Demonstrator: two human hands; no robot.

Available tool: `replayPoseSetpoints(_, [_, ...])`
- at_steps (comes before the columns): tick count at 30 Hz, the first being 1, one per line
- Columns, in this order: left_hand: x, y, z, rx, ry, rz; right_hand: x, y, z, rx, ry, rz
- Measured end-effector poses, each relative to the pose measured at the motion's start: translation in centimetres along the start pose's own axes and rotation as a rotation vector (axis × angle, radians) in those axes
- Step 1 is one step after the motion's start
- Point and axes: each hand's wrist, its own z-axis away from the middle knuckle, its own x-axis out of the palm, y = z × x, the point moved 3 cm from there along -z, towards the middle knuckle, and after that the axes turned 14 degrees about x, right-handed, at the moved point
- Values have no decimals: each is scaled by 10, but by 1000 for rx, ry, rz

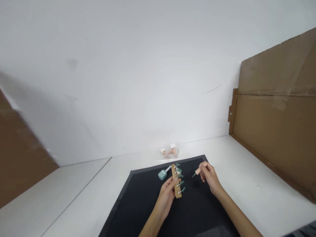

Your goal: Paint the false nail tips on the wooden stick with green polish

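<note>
A narrow wooden strip (179,194) with several green-tipped metal pieces along it is held upright in my left hand (167,197), fingers closed around its left side. My right hand (209,176), to the right of the strip, pinches a small pale peach-coloured handle (197,171) with a thin green tip pointing down to the left. The tip is apart from the strip. A light green, block-shaped piece with a silvery shaft (162,174) lies on the black mat (140,197), just left of the strip's upper end.
Behind the mat, a clear tray (169,156) holds peach-coloured pieces with white ends. A large cardboard panel (276,115) stands at the right, and a brown panel (19,141) at the left. A white wall rises behind.
</note>
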Motion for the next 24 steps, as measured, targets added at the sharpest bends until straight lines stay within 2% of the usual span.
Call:
replayPoseSetpoints(12, [0, 6, 5, 10, -38, 2, -4, -4, 3, 56, 29, -177])
replayPoseSetpoints(18, [0, 10, 11, 5, -54, 19, 2, -4, 6, 67, -15, -210])
replayPoseSetpoints(24, [-9, 10, 10, 14, -37, 57, 7, -4, 10, 78, -38, -222])
